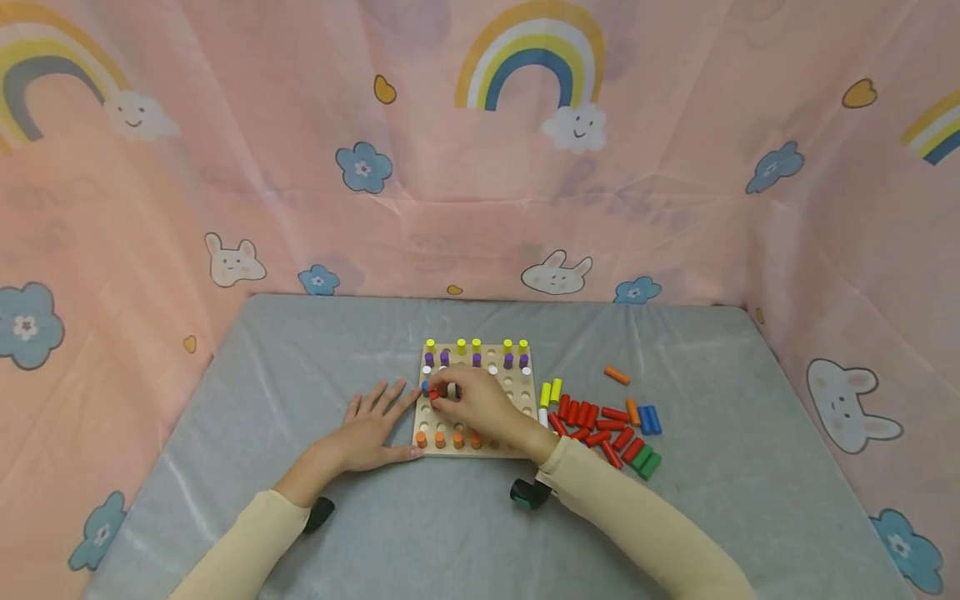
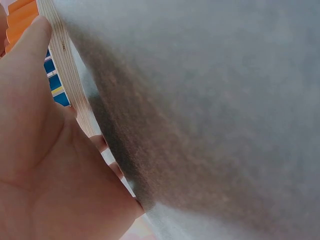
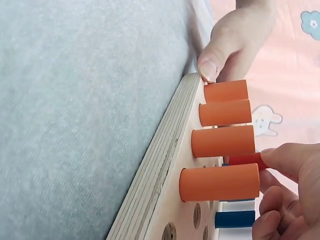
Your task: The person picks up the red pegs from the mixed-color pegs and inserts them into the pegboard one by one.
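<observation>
At the pegboard's (image 1: 467, 454) left side, red peg (image 3: 246, 159) pinched in fingers of right hand (image 1: 480, 404), long axis apparently upright, lower end hidden, left hand (image 1: 370, 433) spread at left edge, loose pegs (image 1: 597, 437) beyond right edge, bench (image 1: 420, 533) extending nearside.

This looks like a small cloth-walled booth; the kind of building around it cannot be told. Pink curtains (image 1: 465, 221) (printed with rainbows (image 1: 531, 42), rabbits (image 1: 557, 277) and blue flowers (image 1: 352, 162)) rise along the far edge of the grey-covered worktop (image 1: 337, 333) and round its left and right edges.
</observation>
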{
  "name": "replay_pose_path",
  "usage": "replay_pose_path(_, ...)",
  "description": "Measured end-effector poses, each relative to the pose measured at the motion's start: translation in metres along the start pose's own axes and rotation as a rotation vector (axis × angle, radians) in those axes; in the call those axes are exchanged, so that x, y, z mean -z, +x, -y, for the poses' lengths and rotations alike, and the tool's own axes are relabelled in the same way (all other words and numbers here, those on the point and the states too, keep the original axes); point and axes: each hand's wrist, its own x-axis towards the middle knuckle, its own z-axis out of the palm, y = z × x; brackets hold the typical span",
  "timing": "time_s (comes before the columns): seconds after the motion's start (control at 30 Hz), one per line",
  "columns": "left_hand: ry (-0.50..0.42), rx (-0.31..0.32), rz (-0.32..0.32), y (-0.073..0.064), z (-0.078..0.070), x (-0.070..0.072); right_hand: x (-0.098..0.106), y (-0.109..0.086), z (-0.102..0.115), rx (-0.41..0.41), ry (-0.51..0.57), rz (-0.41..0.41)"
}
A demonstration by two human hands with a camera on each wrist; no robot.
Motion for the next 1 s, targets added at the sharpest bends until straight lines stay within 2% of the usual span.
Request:
replay_pose_path(0.13, 0.012, 0.013, 0.006, 0.0010, 0.0002, -0.0002, -0.0016, 0.0028, 0.0010, 0.014, -0.026, -0.011)
replay_pose_path(0.33, 0.002, 0.017, -0.001, 0.0036, 0.0028, -0.0031, -0.0041, 0.0035, 0.0010, 0.045, 0.017, -0.017)
replay_pose_path(0.5, -0.027, 0.008, -0.008, 0.0056, 0.0083, -0.0081, -0.0041, 0.0040, 0.0020, 0.034, 0.006, -0.010)
replay_pose_path(0.73, -0.042, -0.012, -0.020, 0.0023, 0.0075, -0.0060, -0.0057, 0.0040, 0.0034, 0.006, -0.011, 0.019)
replay_pose_path(1.0, -0.025, -0.014, -0.017, 0.0024, 0.0087, -0.0084, -0.0095, 0.0038, 0.0027, 0.035, -0.040, 0.002)
